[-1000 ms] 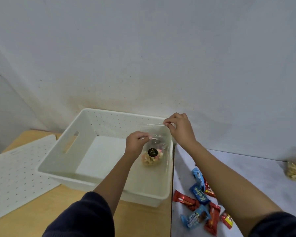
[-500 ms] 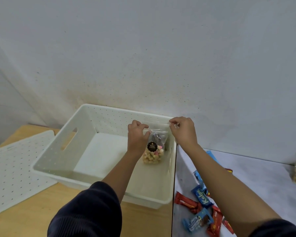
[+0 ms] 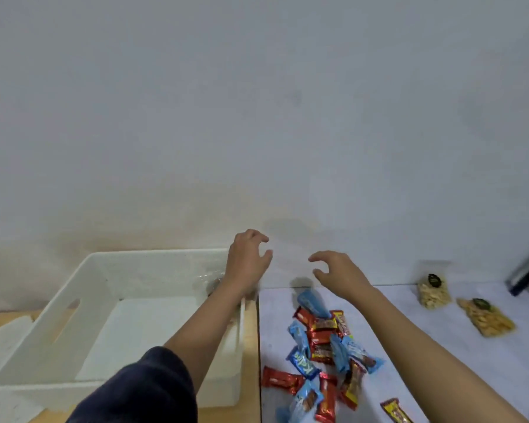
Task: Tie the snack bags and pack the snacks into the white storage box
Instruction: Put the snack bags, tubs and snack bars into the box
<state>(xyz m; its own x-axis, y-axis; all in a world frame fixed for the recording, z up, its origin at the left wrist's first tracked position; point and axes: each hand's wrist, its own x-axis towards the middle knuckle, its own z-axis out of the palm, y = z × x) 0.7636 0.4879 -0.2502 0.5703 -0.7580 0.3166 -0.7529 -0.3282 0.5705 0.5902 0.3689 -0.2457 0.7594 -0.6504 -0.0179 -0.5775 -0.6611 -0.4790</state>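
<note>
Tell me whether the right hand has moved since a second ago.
Yes: the right hand shifted rightward, off the far corner of the white storage box.

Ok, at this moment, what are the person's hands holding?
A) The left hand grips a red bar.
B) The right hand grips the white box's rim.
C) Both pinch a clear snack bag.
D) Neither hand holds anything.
D: the left hand and the right hand both hover in the air with fingers loosely curled and nothing in them; the wrapped bars lie untouched below.
</note>
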